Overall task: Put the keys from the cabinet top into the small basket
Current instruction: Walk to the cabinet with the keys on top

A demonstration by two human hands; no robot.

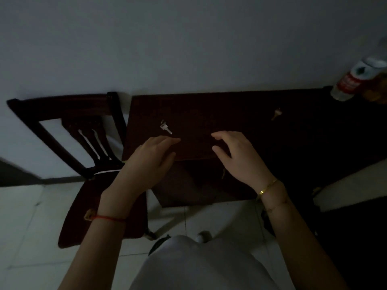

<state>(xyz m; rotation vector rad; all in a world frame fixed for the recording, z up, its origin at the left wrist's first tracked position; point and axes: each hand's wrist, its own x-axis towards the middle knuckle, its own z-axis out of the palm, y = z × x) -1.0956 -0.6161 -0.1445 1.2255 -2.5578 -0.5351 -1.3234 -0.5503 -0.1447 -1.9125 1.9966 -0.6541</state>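
Observation:
A silver key (pixel 166 127) with a small ring lies on the dark wooden cabinet top (pixel 219 109), left of centre. A brass-coloured key (pixel 276 114) lies farther right on the same top. My left hand (pixel 150 162) hovers over the front edge, fingers apart, its fingertips just below and right of the silver key, holding nothing. My right hand (pixel 238 155) is spread over the front edge at the middle, also empty. No small basket is in view.
A dark wooden chair (pixel 69 130) stands against the wall to the left of the cabinet. A clear plastic bottle (pixel 354 80) with a red label sits at the cabinet's far right corner. The floor is pale tile. The room is dim.

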